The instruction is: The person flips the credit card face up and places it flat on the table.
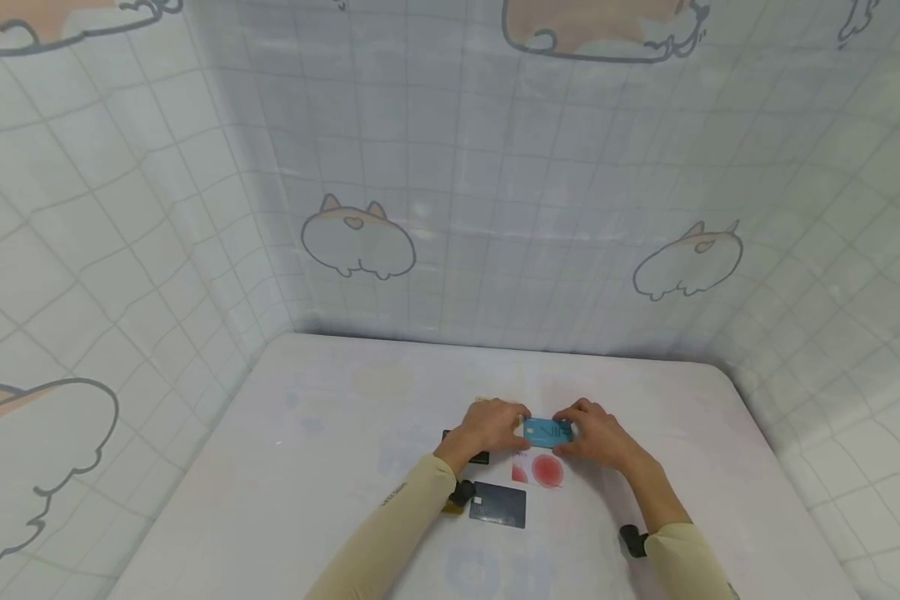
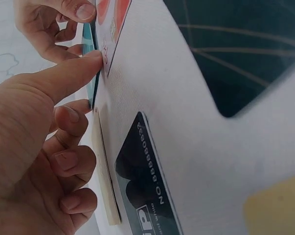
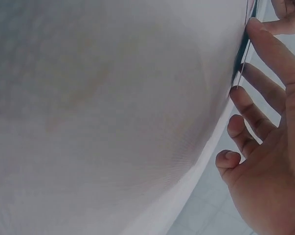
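A light blue card [image 1: 546,432] lies between both hands toward the back of the white table. My left hand [image 1: 492,424] pinches its left end, thumb at the near edge and a finger at the far edge. At the right end, my right hand [image 1: 594,432] pinches it the same way. The left wrist view shows the blue card [image 2: 92,90] edge-on, with the other fingers of the left hand [image 2: 44,132] curled beside it. A white card with red circles [image 1: 546,471] lies just in front of the blue one.
A dark grey card [image 1: 498,505] lies nearer me, partly over by a yellow card [image 1: 453,507]. Below the left wrist is a black card [image 2: 142,176] with printed numbers, next to a pale yellow card [image 2: 105,176]. Patterned cloth walls [image 1: 495,275] enclose the table [image 1: 270,500].
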`<state>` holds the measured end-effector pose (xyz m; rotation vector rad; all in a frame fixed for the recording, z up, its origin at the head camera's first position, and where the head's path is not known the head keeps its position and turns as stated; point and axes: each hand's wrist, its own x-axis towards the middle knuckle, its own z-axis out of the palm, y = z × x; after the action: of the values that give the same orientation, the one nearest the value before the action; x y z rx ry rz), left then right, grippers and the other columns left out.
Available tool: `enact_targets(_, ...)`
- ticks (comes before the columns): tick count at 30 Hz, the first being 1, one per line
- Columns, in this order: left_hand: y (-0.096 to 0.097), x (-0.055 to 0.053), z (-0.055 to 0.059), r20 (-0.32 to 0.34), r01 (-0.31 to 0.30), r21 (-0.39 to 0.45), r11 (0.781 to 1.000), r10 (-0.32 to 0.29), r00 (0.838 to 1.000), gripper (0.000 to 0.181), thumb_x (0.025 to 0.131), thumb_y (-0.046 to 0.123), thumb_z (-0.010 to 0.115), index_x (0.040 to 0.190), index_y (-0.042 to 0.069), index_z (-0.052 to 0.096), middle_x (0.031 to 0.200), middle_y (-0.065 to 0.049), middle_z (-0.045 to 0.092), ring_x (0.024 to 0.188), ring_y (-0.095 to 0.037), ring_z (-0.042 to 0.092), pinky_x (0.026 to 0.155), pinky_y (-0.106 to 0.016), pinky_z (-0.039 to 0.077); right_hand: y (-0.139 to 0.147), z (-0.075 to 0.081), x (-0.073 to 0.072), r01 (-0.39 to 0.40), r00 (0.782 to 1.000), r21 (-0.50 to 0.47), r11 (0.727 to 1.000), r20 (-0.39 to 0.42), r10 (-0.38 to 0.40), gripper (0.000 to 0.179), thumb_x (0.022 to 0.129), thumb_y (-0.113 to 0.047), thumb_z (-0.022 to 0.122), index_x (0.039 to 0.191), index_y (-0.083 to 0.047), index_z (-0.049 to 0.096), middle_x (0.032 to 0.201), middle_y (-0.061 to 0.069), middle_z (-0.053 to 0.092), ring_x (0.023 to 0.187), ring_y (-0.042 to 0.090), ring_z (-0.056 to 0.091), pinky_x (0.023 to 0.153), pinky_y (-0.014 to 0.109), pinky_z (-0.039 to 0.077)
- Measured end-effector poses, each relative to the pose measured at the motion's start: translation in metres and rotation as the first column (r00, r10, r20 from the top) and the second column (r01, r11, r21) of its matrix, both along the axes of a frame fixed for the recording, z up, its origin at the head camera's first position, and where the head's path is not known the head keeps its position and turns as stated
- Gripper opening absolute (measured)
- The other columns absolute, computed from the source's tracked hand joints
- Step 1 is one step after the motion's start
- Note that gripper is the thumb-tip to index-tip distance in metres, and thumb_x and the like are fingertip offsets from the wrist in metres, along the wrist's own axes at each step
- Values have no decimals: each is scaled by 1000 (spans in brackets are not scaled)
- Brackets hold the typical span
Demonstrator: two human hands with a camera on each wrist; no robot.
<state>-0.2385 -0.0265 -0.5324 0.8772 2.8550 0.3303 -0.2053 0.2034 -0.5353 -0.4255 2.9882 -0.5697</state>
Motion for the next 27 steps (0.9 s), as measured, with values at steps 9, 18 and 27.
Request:
enact_targets(9,-1,3,0,3,1,12,1000,-1,1000,52,87,51,75,133,28,64,95,13,68,83,-8,57,77,-32,47,-1,-2,0,16,1000,5,1000,13,-16,55,74,-40,89,121,-21,70,117,4,57,107,26,53,94,53,49)
enact_targets(18,-4,5,-1,18,-8,38,999,7,1000,53,87,50,75,133,27,64,95,11,67,79,-7,55,75,-31,48,-3,-3,-1,13,1000,-4,1000,22,-13,54,73,-41,89,121,-22,70,117,4,58,108,26,54,94,54,49)
enact_targets(27,-7,7,-4,16,-4,58,998,3,1000,52,87,49,76,133,26,64,93,11,66,77,-7,54,73,-29,48,-3,-2,-1,23,999,-17,1000,34,-22,54,73,-39,89,120,-22,70,116,4,58,108,26,55,95,55,49)
